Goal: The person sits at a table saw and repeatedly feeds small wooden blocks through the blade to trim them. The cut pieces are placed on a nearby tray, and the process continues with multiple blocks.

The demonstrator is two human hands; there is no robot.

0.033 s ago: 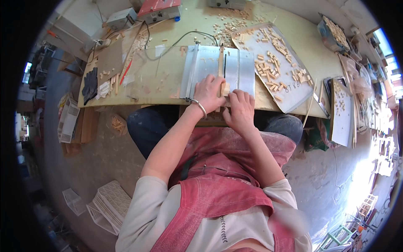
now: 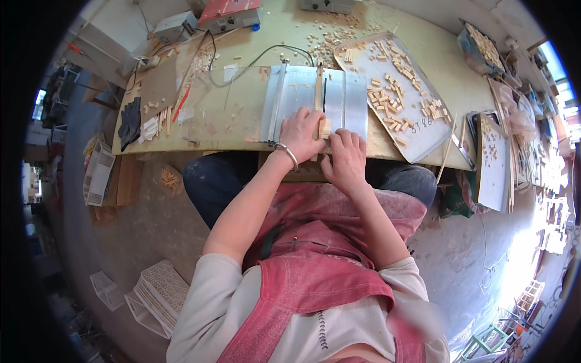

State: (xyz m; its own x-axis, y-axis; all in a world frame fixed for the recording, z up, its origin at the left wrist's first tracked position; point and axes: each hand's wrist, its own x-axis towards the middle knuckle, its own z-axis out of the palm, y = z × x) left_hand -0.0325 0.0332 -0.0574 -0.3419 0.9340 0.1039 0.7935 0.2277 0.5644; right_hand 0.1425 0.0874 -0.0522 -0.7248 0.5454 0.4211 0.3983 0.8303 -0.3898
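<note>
On the metal plate [image 2: 354,109] of a small table saw, a pale wooden block [image 2: 325,128] lies between my two hands, close to a wooden strip [image 2: 318,91] fixed along the plate. A narrow dark slot runs ahead of the block. My left hand [image 2: 301,132], with a metal bangle at the wrist, is closed on the block from its left side. Curled fingers of my right hand [image 2: 347,156] grip the block's near right side, at the plate's front edge. My fingers hide part of the wood.
Right of the saw, a metal tray [image 2: 417,142] carries many small wooden pieces. Offcuts [image 2: 333,42] litter the table behind. A dark glove [image 2: 130,123] and a red stick-like tool [image 2: 181,104] lie left. A cable [image 2: 260,57] curves behind the saw. A blue bin [image 2: 475,51] of wood stands far right.
</note>
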